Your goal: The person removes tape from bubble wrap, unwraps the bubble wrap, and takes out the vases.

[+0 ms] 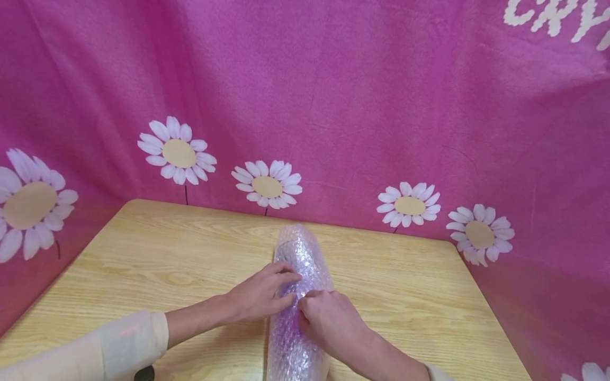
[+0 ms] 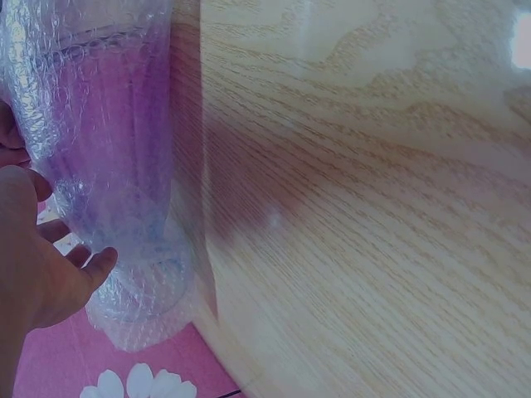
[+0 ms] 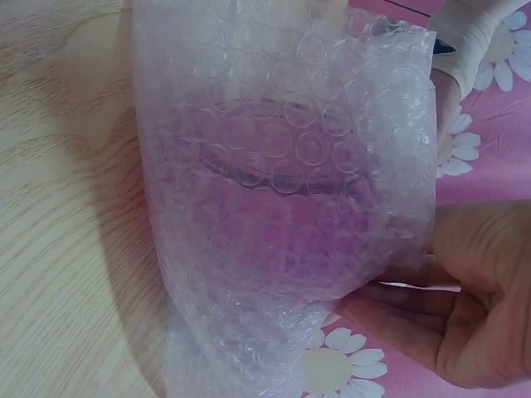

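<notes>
A purple, see-through vessel with a dark rim line, shaped like a vase (image 2: 116, 133), lies wrapped in bubble wrap (image 1: 302, 254) on the wooden table. Its wrapped length runs from the near edge of the head view toward the back. My left hand (image 1: 262, 292) rests against the wrap's left side, fingers spread and slightly bent. Close beside it, my right hand (image 1: 333, 320) has its fingers curled and pinches the wrap's edge on top. In the right wrist view, the thumb and fingers of that hand hold the bubble wrap (image 3: 282, 75) at its side.
The wooden table (image 1: 190, 248) extends on both sides of the wrapped vase. Behind it and at both sides hangs a pink cloth (image 1: 333, 106) printed with daisies. A small dark object (image 1: 144, 373) shows below the left sleeve.
</notes>
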`<action>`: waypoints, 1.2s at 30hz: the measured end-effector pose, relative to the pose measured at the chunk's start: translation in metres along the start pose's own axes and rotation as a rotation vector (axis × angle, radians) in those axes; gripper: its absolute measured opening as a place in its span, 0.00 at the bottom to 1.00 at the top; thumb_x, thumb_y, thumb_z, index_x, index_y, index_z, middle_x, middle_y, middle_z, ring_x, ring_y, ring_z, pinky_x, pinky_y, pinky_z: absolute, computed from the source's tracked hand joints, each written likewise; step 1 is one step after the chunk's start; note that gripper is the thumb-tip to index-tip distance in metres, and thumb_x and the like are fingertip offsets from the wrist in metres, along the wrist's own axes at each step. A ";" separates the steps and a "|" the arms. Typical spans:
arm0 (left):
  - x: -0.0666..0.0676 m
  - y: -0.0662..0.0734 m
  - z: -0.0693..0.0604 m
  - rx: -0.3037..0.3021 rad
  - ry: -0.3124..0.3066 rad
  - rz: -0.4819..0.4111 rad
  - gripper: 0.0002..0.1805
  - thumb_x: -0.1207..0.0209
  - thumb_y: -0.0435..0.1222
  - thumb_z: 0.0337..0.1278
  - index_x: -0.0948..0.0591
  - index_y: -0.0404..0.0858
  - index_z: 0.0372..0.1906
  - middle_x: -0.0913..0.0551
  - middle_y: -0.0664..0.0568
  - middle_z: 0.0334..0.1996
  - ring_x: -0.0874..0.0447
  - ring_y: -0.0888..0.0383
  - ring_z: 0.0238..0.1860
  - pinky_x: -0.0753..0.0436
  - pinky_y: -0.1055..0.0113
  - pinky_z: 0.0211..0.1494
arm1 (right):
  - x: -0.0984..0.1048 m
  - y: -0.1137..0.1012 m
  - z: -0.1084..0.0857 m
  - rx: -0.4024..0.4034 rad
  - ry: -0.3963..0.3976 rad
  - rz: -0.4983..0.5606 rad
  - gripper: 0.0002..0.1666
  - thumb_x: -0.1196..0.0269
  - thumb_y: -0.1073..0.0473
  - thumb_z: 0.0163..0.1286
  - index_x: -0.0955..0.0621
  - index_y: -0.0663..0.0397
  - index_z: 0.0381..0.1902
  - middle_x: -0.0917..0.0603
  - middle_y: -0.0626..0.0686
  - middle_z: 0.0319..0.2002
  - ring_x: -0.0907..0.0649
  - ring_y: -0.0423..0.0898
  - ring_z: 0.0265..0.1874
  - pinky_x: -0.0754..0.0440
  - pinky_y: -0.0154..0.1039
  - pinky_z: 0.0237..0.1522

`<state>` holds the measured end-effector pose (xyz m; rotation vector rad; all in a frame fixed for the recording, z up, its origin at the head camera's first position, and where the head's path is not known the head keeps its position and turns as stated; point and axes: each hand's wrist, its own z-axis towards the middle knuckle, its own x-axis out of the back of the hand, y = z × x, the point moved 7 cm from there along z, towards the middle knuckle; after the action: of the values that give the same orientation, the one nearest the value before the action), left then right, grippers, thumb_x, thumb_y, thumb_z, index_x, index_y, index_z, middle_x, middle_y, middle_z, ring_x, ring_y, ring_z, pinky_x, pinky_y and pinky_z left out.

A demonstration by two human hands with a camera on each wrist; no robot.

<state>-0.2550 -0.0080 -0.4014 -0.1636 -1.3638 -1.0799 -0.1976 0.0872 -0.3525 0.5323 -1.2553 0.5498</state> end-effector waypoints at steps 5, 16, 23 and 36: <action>0.000 0.000 0.000 0.009 -0.007 -0.002 0.22 0.41 0.39 0.65 0.20 0.33 0.61 0.23 0.45 0.56 0.26 0.50 0.59 0.25 0.57 0.65 | -0.001 0.001 0.000 0.004 0.008 0.001 0.12 0.28 0.63 0.53 0.21 0.50 0.17 0.25 0.44 0.16 0.26 0.38 0.13 0.26 0.32 0.14; 0.000 -0.001 0.000 0.006 -0.006 -0.012 0.23 0.42 0.39 0.65 0.20 0.33 0.61 0.23 0.45 0.56 0.26 0.51 0.59 0.25 0.57 0.65 | 0.002 0.002 0.000 0.029 0.047 0.007 0.13 0.27 0.62 0.53 0.21 0.49 0.16 0.25 0.43 0.16 0.27 0.36 0.13 0.26 0.31 0.15; 0.000 -0.001 0.000 0.004 -0.002 -0.017 0.23 0.42 0.39 0.65 0.21 0.33 0.61 0.23 0.45 0.57 0.26 0.51 0.60 0.26 0.56 0.65 | 0.001 0.005 -0.001 0.018 0.054 0.044 0.14 0.27 0.63 0.53 0.22 0.48 0.16 0.26 0.42 0.16 0.30 0.34 0.13 0.27 0.31 0.14; 0.000 0.000 -0.001 0.011 0.000 -0.008 0.22 0.41 0.38 0.65 0.20 0.33 0.60 0.23 0.45 0.56 0.26 0.51 0.59 0.25 0.56 0.65 | -0.002 0.009 -0.001 -0.012 0.047 0.105 0.13 0.28 0.64 0.54 0.21 0.49 0.17 0.26 0.42 0.16 0.32 0.33 0.14 0.27 0.28 0.15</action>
<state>-0.2545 -0.0085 -0.4014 -0.1500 -1.3713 -1.0786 -0.2038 0.0945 -0.3541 0.4428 -1.2464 0.6392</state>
